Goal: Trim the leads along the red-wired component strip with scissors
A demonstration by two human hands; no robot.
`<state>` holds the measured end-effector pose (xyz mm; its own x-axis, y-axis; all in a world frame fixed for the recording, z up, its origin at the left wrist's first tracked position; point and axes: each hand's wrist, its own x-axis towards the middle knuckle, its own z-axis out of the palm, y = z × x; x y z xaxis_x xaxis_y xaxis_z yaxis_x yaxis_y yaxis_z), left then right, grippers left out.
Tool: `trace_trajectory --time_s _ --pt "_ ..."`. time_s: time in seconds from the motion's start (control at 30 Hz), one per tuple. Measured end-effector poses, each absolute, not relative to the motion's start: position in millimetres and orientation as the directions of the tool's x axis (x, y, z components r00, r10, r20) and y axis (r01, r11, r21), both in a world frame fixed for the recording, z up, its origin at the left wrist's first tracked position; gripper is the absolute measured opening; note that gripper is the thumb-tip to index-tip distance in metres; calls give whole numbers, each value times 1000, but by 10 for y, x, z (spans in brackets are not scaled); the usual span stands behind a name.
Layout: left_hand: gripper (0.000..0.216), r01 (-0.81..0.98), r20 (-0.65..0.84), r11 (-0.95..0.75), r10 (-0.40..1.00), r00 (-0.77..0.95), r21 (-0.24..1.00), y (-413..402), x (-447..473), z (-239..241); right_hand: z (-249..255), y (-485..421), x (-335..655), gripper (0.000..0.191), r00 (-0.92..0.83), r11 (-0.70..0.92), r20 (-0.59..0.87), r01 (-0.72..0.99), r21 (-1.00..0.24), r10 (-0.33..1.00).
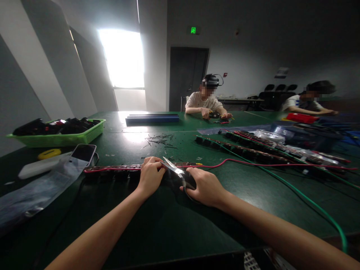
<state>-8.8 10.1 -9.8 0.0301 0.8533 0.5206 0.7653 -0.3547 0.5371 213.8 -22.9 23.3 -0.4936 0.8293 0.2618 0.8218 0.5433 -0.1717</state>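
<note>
A long dark strip assembly (112, 172) with copper-coloured lines lies across the table in front of me, a red wire (213, 165) running along it and off to the right. My left hand (152, 172) is closed on the strip near its middle; its fingertips partly hide what they pinch. In my right hand (205, 183) is a pair of scissors (176, 168) with dark handles. The blades are parted and point up and left, close to my left fingertips. Whether they touch the strip or a wire I cannot tell.
Cut dark scraps (160, 140) lie beyond my hands. A green basket (92, 137) of black parts, a phone (83, 153) and a plastic bag (42, 183) are left. More strips (242, 148) and a green wire (303, 195) lie right. Two people sit across the table.
</note>
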Motion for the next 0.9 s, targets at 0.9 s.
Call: trace_trajectory --time_s 0.9 --pt "16 765 534 -370 845 41 526 91 -87 -78 211 -213 2148 46 -490 534 246 830 -162 836"
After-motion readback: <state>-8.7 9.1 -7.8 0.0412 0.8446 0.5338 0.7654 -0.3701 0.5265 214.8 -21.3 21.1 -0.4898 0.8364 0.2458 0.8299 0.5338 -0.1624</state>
